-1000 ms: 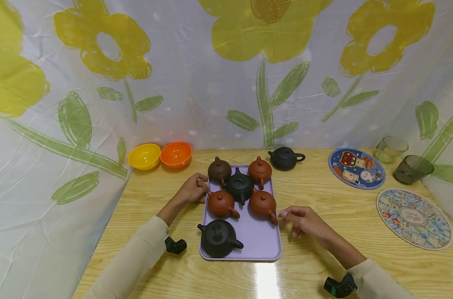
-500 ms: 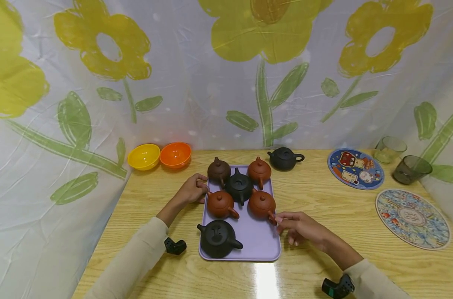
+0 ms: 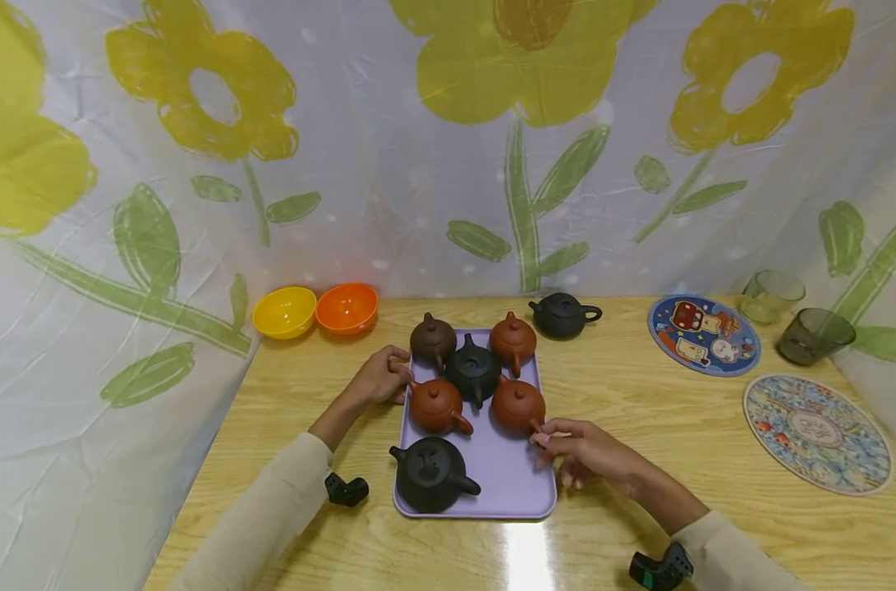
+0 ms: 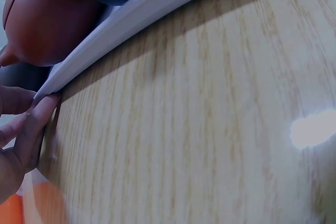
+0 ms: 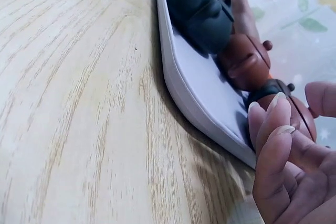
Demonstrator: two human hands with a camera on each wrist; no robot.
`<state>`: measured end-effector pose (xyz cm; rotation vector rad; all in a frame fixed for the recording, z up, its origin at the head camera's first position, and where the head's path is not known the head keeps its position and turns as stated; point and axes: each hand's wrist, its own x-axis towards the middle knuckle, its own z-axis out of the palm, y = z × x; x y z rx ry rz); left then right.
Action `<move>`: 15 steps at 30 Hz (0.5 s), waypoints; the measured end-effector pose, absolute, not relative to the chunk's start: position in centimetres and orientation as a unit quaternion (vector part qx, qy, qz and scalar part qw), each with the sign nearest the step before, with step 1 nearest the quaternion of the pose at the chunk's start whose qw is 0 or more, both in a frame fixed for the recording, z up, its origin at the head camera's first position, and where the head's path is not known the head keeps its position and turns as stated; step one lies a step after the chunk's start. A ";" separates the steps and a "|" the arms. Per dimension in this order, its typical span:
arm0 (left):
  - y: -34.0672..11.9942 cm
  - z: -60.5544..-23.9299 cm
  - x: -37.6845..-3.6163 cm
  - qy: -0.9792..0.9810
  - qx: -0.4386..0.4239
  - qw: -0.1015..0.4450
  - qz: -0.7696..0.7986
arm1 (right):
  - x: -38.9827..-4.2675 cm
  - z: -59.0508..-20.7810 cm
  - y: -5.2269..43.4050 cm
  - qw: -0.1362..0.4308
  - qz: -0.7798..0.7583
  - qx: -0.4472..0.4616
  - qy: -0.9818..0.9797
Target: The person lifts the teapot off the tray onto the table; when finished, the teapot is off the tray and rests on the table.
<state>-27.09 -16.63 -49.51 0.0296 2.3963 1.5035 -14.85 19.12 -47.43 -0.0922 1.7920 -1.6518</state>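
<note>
A lilac tray (image 3: 503, 492) bears several clay teapots. My left hand (image 3: 379, 375) pinches the tray's left rim; in the left wrist view its fingertips (image 4: 47, 103) lie at the rim. With thumb and forefinger my right hand (image 3: 584, 450) pinches the handle of the reddish-brown teapot (image 3: 517, 404) at the tray's right side. Its other fingers curl loosely over the tray edge. Another reddish teapot (image 3: 435, 404) stands left of it, and a large black teapot (image 3: 429, 472) sits at the near left corner. Behind are a black (image 3: 473, 369), a dark brown (image 3: 433, 336) and a reddish teapot (image 3: 512, 336).
A small black teapot (image 3: 563, 315) stands behind the tray. Yellow (image 3: 285, 312) and orange bowls (image 3: 347, 309) sit at the back left. Two round mats (image 3: 702, 335) lie at the right, near a clear green glass (image 3: 771, 295) and a dark glass (image 3: 815, 335).
My right hand has moved left from beside the tray and taken the reddish teapot's handle between thumb and finger. The left hand stays at the tray's rim.
</note>
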 end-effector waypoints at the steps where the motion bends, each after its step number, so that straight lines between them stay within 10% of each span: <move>1: -16.6 -49.5 -27.0 0.836 0.011 0.157 0.525 | -14.8 -47.4 19.1 0.344 -0.637 -0.036 0.689; 15: -16.6 -49.5 -27.0 0.839 0.007 0.153 0.522 | -14.7 -46.7 18.2 0.272 -0.620 0.011 0.736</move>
